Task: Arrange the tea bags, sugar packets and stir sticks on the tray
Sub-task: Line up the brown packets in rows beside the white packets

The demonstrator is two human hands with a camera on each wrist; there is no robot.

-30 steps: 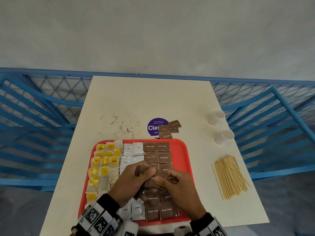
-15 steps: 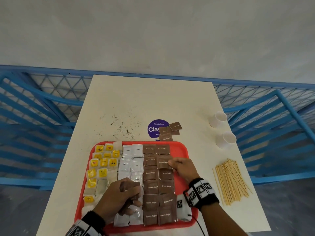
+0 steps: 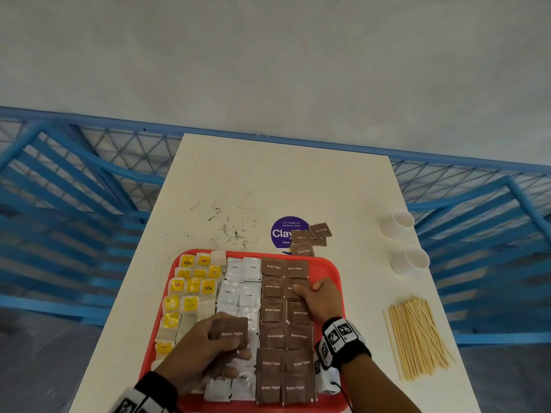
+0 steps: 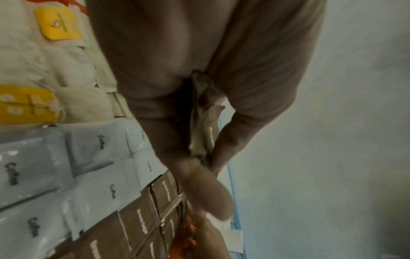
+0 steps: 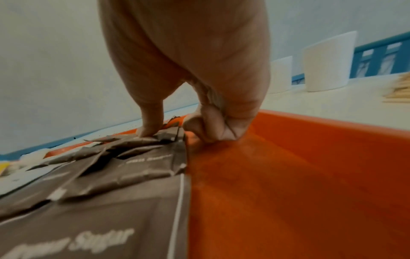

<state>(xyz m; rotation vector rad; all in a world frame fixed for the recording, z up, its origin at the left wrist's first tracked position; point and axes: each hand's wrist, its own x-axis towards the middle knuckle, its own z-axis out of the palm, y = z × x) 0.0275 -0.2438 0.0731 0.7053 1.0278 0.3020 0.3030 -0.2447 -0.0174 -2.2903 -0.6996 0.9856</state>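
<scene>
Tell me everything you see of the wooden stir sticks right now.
The thin pale wooden stir sticks lie in one loose, slightly fanned bundle flat on the white table, right of the red plastic tray and clear of it, nearer than the two white paper cups. Neither hand touches them; none is on the tray yet.

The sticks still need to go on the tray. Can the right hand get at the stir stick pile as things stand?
Probably yes. The stir stick pile lies on bare table just right of the tray, nothing between it and the right hand, which only presses a brown sugar packet and could let go.
</scene>
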